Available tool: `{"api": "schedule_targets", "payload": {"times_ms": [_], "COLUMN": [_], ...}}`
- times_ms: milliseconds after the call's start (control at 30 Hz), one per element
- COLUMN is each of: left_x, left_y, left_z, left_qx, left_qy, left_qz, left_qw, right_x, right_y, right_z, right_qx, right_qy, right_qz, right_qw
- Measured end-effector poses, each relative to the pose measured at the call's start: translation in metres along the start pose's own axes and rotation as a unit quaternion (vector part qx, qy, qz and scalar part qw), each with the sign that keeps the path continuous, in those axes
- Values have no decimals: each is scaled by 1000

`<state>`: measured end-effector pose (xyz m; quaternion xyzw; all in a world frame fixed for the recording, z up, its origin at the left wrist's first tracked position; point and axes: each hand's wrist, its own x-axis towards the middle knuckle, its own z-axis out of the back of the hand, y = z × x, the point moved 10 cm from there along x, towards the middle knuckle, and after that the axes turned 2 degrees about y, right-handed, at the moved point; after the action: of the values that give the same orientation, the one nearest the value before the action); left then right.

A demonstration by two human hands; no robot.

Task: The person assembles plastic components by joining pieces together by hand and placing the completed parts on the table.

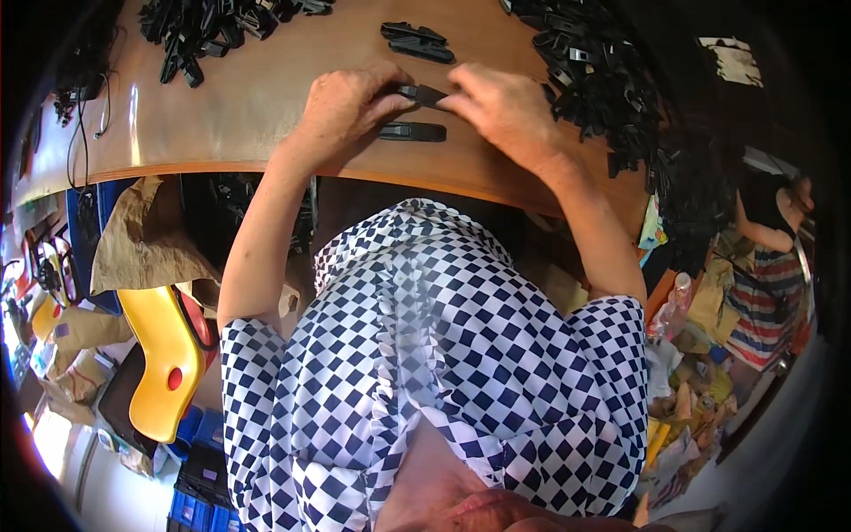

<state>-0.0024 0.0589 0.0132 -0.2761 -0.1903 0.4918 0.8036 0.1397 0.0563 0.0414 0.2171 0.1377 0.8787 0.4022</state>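
Over the wooden table (257,124), a slim black plastic piece (425,94) is pinched between both hands. My left hand (344,105) grips its left end with thumb and fingers. At the other end, my right hand (507,113) closes on it, slightly blurred at the fingertips. Just nearer to me than the hands, a similar long black piece (412,132) lies flat on the table. Beyond the hands rest more black pieces (418,43), side by side. The exact kind of these parts cannot be made out.
Heaps of black parts lie at the far left (208,34) and along the right (598,89). A cable (80,133) hangs over the table's left edge. Below left are a brown paper bag (146,239) and a yellow plastic seat (155,355). Another person (771,213) is at the far right.
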Motion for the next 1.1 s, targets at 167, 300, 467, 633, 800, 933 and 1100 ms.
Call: {"api": "schedule_targets", "payload": {"times_ms": [167,300,467,633,800,933,1100], "left_x": [20,37,30,25,23,24,27], "left_y": [32,42,25,16,12,5,-8], "left_z": [33,23,14,5,4,0,-9], "left_qx": [0,106,81,106,128,96,105], "left_qy": [-168,-138,-96,-71,-63,-43,-8], "left_qz": [43,100,20,12,-17,-32,-58], "left_qw": [985,980,992,992,990,994,993], "right_x": [-29,-44,-32,-28,-30,-28,-15], "right_y": [-54,-79,-52,-63,-55,-43,-33], "right_z": [33,11,7,-13,-5,11,8], "right_qx": [-244,-294,-47,45,-17,-72,-2], "right_qy": [16,66,-3,35,39,11,0], "right_qz": [-60,-70,-48,-120,-79,-33,-46], "right_qw": [968,951,998,991,996,997,999]}}
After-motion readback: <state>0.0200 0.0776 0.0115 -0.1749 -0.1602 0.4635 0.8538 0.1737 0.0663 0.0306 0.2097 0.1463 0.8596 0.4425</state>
